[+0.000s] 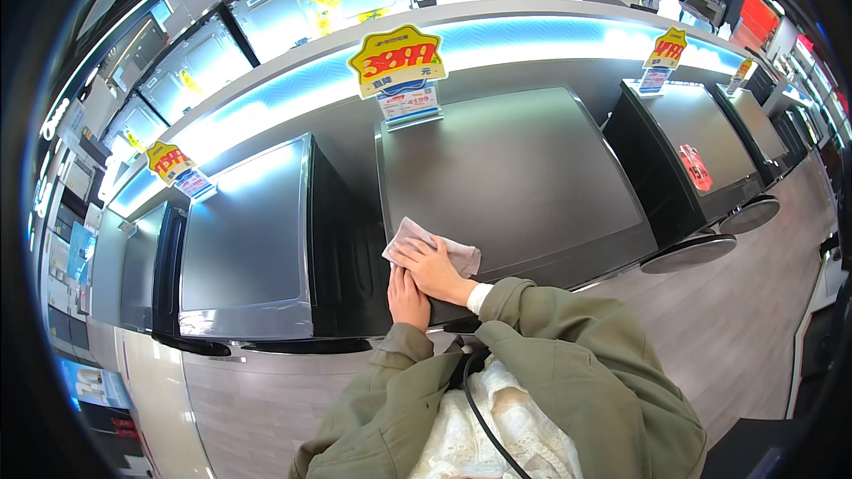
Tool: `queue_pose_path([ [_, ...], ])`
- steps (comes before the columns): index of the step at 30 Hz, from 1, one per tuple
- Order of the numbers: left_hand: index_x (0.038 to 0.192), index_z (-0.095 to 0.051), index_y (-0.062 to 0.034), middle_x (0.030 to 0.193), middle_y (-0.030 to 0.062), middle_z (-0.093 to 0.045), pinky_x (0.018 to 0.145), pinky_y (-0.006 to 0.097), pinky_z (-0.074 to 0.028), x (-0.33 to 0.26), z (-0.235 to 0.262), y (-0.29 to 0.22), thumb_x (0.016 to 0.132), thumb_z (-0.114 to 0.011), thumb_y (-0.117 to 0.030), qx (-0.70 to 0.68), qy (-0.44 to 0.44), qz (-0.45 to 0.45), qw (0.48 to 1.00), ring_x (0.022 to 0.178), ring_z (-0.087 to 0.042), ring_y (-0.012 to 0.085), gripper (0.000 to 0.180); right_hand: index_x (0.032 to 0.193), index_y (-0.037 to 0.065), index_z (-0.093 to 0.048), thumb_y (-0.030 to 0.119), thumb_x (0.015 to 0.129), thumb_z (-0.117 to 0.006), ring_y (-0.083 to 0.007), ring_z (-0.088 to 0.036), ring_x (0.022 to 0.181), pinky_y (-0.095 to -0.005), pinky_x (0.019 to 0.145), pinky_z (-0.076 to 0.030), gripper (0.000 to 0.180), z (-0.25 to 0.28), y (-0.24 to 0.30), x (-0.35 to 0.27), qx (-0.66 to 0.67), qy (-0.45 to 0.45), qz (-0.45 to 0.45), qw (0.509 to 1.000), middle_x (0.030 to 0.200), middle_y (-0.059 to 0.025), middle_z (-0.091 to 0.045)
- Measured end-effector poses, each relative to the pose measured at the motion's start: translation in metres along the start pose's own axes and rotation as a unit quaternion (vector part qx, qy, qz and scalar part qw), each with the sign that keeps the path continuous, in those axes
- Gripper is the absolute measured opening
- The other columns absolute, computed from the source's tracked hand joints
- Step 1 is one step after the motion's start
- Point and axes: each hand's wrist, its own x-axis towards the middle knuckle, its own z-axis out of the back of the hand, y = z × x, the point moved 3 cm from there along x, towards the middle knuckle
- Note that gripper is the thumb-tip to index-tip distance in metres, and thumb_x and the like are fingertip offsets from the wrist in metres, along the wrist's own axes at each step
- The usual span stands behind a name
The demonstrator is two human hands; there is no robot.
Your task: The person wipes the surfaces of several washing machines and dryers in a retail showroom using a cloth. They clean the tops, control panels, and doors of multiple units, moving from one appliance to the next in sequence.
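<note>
My right hand (433, 268) presses a pale pink cloth (459, 254) flat on the dark top of a black appliance (515, 168), near its front left corner. My left hand (407, 297) rests on the front edge of the same appliance, just below the right hand, fingers together and flat. Both arms wear olive green sleeves. The cloth is partly hidden under my right fingers.
A silver-topped appliance (244, 244) stands to the left and further black ones (688, 137) to the right. Yellow price signs (398, 60) stand on a lit shelf behind. Round black stands (690, 253) sit on the wooden floor (745, 319) at right.
</note>
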Motion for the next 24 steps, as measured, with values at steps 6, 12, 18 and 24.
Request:
queue_pose_path([
  [6,0.123,-0.047,0.0024,0.134,0.0183,-0.042,0.102,0.042,-0.034,-0.007,0.008,-0.001,0.084,-0.048,-0.008,0.045,0.011,0.004,0.999,0.129,-0.036,0.0336,0.040,0.137,0.022,-0.039,0.035,0.089,-0.050,-0.0291,-0.032,0.131,-0.0706,0.097,-0.018,0.052,0.018,-0.015,-0.010,-0.065,0.060,-0.001,0.996,0.142,-0.0045,-0.038],
  [12,0.122,-0.046,0.0054,0.133,0.0221,-0.041,0.103,0.042,-0.034,0.001,0.011,-0.012,0.083,-0.049,-0.004,0.023,0.013,0.021,0.999,0.127,-0.035,0.0366,0.040,0.139,0.022,-0.037,0.038,0.089,-0.048,-0.0299,-0.028,0.133,-0.0716,0.096,-0.019,0.053,0.006,-0.026,0.002,-0.059,0.078,-0.001,0.995,0.143,-0.0057,-0.035],
  [18,0.121,-0.047,0.0055,0.132,0.0230,-0.041,0.102,0.043,-0.034,0.003,0.015,-0.012,0.082,-0.049,-0.003,0.017,0.018,0.030,0.999,0.126,-0.036,0.0377,0.040,0.139,0.022,-0.036,0.037,0.089,-0.047,-0.0292,-0.025,0.135,-0.0719,0.097,-0.016,0.053,-0.024,-0.071,0.063,-0.091,0.048,-0.012,0.995,0.144,-0.0061,-0.033],
  [24,0.122,-0.048,0.0049,0.133,0.0213,-0.042,0.101,0.041,-0.036,0.006,0.015,-0.014,0.082,-0.049,-0.007,0.040,0.035,0.031,0.998,0.127,-0.036,0.0349,0.042,0.136,0.019,-0.042,0.044,0.089,-0.046,-0.0299,-0.021,0.136,-0.0735,0.097,-0.011,0.053,-0.064,-0.134,0.159,-0.113,-0.040,-0.171,0.978,0.145,-0.0112,-0.031],
])
